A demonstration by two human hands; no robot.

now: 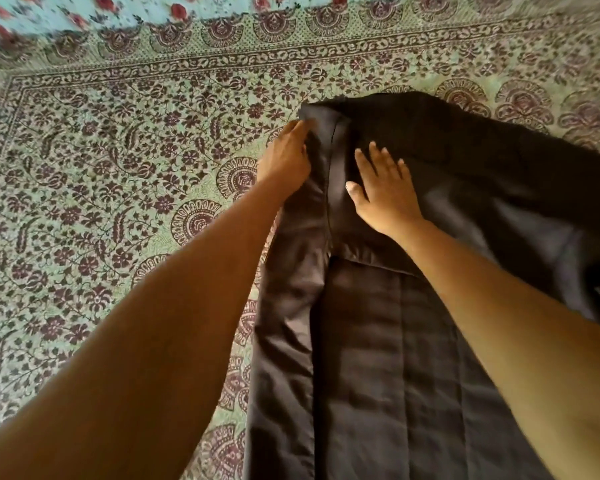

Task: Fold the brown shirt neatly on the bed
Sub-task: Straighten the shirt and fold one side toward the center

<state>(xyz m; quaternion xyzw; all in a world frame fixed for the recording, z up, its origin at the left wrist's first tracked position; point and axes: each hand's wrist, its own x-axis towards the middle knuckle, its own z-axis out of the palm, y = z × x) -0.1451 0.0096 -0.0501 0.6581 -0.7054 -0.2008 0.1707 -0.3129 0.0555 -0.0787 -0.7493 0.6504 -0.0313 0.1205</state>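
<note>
The dark brown shirt (413, 341) lies spread on the bed, running from the lower middle of the view up to the right. A long strip along its left side is folded over the body. My left hand (286, 157) rests on the upper left edge of that strip, fingers lying along the fabric near the corner; whether it pinches the cloth is unclear. My right hand (381, 187) lies flat on the shirt just right of the fold seam, fingers straight and spread, pressing the fabric down.
The bed is covered by a green sheet (118, 168) printed with maroon flowers and a bordered edge. A lighter floral cloth (84, 12) lies along the far side. Part of the shirt trails off the right edge of the view.
</note>
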